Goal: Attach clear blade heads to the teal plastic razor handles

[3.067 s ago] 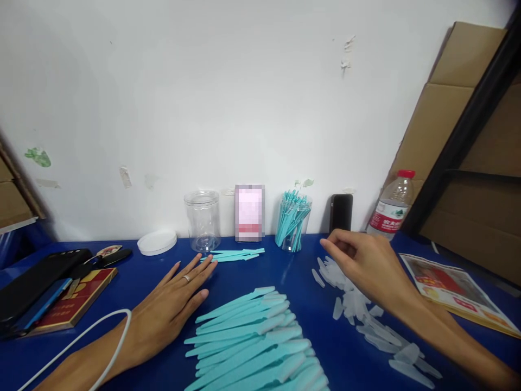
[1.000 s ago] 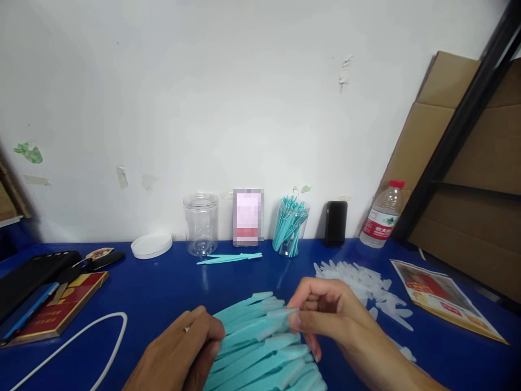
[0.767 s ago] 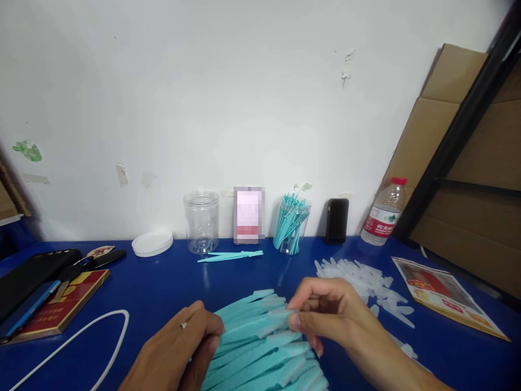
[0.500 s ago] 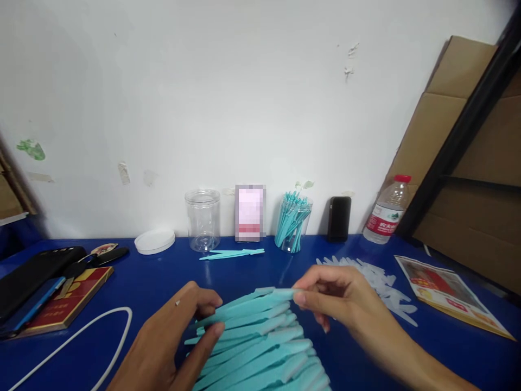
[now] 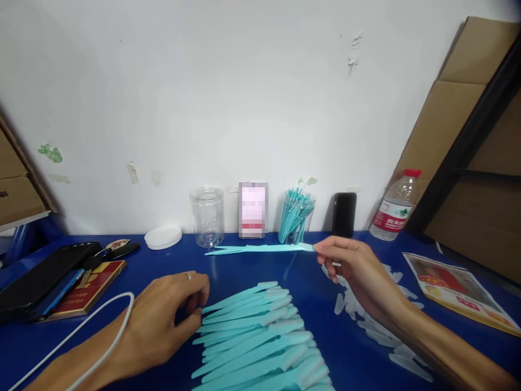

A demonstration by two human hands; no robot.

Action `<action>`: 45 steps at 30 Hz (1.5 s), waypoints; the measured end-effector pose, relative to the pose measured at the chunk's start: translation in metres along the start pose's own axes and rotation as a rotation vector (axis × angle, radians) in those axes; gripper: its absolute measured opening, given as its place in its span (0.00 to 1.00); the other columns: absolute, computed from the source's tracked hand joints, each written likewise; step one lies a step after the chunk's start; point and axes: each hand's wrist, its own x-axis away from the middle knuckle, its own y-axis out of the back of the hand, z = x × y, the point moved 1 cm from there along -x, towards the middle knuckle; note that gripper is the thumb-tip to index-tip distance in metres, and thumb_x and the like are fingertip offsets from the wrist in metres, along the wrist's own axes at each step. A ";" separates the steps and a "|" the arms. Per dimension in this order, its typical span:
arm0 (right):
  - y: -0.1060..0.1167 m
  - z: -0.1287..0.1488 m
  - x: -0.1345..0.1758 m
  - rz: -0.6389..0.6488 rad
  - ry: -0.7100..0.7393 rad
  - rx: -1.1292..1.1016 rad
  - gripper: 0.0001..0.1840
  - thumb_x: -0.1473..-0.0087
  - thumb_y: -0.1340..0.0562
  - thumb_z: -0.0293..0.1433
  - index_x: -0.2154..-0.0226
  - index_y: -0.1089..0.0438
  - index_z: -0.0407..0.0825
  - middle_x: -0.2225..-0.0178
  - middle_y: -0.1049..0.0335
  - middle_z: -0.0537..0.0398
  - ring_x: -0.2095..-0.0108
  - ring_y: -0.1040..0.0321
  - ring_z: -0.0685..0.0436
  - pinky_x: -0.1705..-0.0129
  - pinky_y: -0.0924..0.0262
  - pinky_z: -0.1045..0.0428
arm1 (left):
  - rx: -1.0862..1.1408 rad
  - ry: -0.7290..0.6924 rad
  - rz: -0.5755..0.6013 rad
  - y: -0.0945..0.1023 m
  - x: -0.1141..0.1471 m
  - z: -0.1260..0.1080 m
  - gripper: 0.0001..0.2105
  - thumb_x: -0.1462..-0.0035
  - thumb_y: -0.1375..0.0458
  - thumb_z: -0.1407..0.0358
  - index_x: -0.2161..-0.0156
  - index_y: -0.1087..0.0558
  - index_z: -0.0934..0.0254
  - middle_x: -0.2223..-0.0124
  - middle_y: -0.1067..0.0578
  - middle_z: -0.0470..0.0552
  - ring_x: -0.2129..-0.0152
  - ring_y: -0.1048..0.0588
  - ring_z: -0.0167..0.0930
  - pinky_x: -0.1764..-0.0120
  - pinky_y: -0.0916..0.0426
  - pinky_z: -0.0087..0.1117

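Observation:
My right hand (image 5: 352,263) pinches the capped end of a turquoise eyebrow razor (image 5: 280,248), held level above the table in front of the jars. Its far end overlaps loose razors (image 5: 223,251) lying before the empty clear jar; I cannot tell whether they touch. My left hand (image 5: 171,304) rests at the left ends of a row of turquoise razors (image 5: 252,331), fingers curled with a gap to the thumb, holding nothing. Translucent blade caps (image 5: 366,312) lie scattered under my right forearm, which partly hides them.
Along the wall stand an empty jar (image 5: 207,217), a pink-screened device (image 5: 253,212), a jar of razors (image 5: 296,217), a black box-like object (image 5: 344,214) and a water bottle (image 5: 394,206). A white lid (image 5: 163,238) lies left; a white cable (image 5: 122,326) crosses my left forearm.
My right hand has carried one razor from the row's top forward to the loose razors. My left hand has drawn back left off the row. The view has shifted slightly.

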 end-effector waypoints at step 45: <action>-0.006 0.009 0.012 0.193 -0.060 0.129 0.11 0.56 0.34 0.35 0.82 0.29 0.47 0.82 0.35 0.57 0.82 0.48 0.53 0.78 0.54 0.54 | 0.039 0.183 0.468 0.024 0.010 -0.016 0.06 0.54 0.33 0.63 0.75 0.27 0.59 0.74 0.29 0.40 0.71 0.29 0.29 0.69 0.42 0.29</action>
